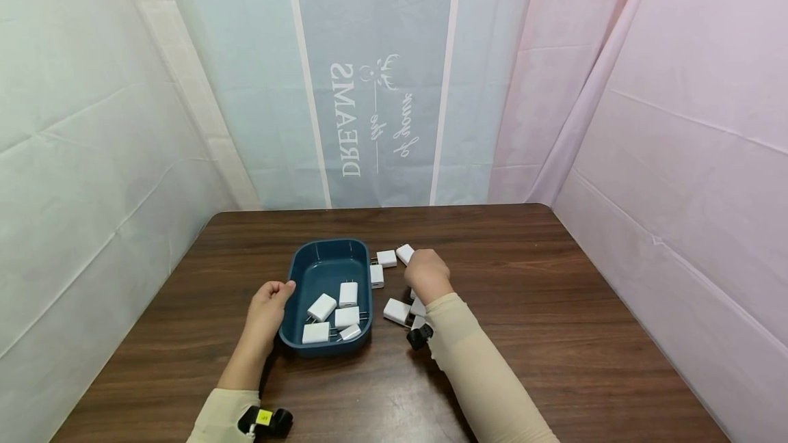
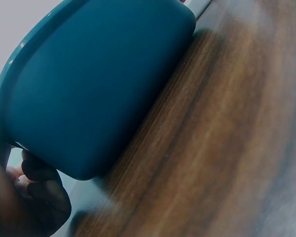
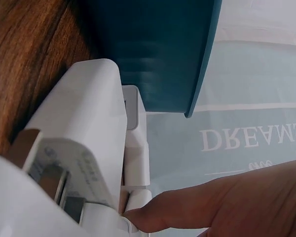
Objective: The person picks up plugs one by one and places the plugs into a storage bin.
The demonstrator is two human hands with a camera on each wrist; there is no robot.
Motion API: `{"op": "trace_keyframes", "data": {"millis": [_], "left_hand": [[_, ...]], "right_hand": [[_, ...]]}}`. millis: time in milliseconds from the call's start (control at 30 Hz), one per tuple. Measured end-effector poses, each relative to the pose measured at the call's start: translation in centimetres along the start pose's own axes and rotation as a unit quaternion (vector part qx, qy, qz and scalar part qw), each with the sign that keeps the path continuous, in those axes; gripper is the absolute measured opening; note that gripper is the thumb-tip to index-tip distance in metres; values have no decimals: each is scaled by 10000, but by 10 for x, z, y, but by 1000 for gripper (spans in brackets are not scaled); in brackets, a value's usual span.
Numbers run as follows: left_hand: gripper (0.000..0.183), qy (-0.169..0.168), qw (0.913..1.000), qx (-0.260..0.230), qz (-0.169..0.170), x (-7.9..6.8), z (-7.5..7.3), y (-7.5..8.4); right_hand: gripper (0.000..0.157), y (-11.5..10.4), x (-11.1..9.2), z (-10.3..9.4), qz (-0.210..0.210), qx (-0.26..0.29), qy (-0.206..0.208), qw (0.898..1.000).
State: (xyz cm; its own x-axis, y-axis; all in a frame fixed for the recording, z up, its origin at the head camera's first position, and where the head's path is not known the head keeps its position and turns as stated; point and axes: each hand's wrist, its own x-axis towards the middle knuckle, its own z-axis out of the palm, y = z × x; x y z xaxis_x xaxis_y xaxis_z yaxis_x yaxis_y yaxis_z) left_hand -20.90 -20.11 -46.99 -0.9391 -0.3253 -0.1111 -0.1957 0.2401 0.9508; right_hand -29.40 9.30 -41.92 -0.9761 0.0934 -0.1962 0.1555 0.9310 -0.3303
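L hand (image 1: 268, 307) pinches L rim of blue tray (image 1: 326, 271), nr table's (image 1: 529, 292) far edge. R hand (image 1: 429, 273) at wht chargers (image 1: 397, 311); finger grip can't tell.

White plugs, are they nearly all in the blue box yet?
Not yet, it seems. Five plugs already lie in the box. The left hand holds it; the right hand is at more plugs, its grip unclear. Those on the table, some partly hidden, look left to do.
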Motion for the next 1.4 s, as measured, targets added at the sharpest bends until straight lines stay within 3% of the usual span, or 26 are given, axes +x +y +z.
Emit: {"op": "trace_keyframes", "data": {"millis": [900,1400], "left_hand": [[37,41,10000,-2,-49,2,0,0],[37,1,10000,-10,-27,1,0,-1]], "right_hand": [[27,-10,-13,-22,-705,-379,410,9959],[16,-15,-20,-30,-1133,-506,612,9904]]}}
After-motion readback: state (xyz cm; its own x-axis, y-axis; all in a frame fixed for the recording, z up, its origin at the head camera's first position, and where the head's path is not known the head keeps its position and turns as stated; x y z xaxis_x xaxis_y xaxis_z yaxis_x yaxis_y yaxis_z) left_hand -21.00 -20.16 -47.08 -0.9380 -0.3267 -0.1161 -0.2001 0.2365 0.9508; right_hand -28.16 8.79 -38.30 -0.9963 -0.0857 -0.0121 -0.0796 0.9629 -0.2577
